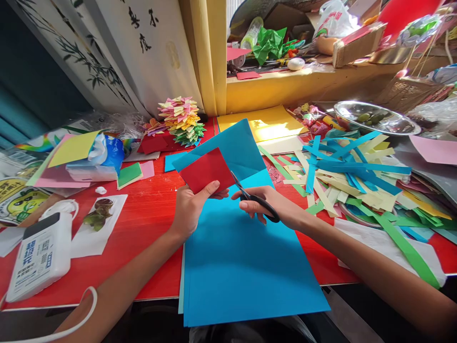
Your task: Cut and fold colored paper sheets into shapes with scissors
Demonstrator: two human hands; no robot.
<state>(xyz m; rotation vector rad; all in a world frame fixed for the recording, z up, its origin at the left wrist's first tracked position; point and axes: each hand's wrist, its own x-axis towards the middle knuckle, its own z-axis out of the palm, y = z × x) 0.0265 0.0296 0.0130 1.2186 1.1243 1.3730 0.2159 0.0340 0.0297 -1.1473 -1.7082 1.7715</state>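
Observation:
My left hand (pixel 193 205) pinches a red paper piece (pixel 207 171) laid over a larger blue sheet (pixel 235 147), its thumb on the red piece. Black-handled scissors (pixel 264 205) are gripped in my right hand (pixel 262 205), their blades pointing up and left at the right edge of the red piece. Whether the blades touch the paper I cannot tell. Beneath both hands, large blue sheets (pixel 250 271) lie on the red table (pixel 153 238) and reach past its front edge.
Paper strips (pixel 350 171) and a metal bowl (pixel 374 116) are at the right. A folded-paper stack (pixel 182 119) stands at the back. On the left are a tissue pack (pixel 100 159) and a white device (pixel 43 257) with a cable.

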